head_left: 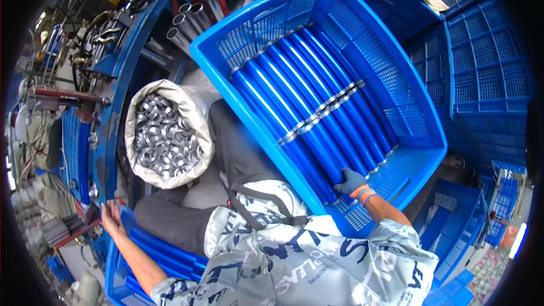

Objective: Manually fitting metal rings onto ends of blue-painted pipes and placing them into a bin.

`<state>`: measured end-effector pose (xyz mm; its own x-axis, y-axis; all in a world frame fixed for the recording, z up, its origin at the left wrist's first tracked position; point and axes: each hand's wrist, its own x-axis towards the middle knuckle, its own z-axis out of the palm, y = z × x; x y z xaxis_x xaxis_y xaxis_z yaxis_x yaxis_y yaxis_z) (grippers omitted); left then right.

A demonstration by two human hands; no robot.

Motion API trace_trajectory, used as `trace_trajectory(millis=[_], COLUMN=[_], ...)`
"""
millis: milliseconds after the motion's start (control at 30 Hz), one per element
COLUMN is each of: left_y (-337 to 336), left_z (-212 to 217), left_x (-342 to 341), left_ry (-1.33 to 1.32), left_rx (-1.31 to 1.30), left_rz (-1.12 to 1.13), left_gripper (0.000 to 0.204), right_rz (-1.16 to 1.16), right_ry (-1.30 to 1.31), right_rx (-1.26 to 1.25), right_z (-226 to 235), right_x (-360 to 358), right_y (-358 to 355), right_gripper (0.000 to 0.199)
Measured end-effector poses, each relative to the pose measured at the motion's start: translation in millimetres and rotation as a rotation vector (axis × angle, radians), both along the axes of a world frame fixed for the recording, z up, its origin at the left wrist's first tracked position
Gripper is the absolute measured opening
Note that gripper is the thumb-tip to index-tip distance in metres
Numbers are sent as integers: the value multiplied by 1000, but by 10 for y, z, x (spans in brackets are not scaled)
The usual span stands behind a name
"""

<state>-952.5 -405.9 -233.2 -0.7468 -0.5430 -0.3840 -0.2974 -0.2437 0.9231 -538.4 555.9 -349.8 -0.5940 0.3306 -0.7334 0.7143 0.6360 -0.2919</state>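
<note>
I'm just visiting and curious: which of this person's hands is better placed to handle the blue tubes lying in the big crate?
Probably the right. The gloved right hand already rests on the ends of the blue tubes inside the big crate. The bare left hand is far off, at the edge of a lower crate.

blue mesh crate (422, 136) centre frame, glossy blue tubes (306, 99) with silver ends, grey glove (349, 181) with orange cuff lower right, silver rings (161, 136) in off-white sack left
</note>
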Motion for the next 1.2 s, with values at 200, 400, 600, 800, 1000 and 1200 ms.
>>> trace_trajectory(millis=[200,400,600,800,1000,1200], left_y=[51,-847,-372,-6,-147,-730], left_z=[-46,395,-536,-898,-488,-216], left_x=[631,2001,3280,3557,3290,3560], left_ry=[-104,-483,-685,-970,-667,-725], left_rx=[-236,-1096,-1483,-1468,-1503,-1593], left_rz=[36,-50,104,13,106,396], left_gripper=[71,39,90,86,66,79], right_rz=[158,479,17,547,1232,1573], right_ry=[-277,-324,1024,896,872,791], right_rx=[-68,-19,-210,-612,-121,180], right_z=[-862,-848,268,1509,46,-609], right_x=[556,-223,-3054,-4530,-4910,-4793], right_y=[93,26,-653,-3447,-4900,-4938], right_gripper=[82,72,35,42,77,39])
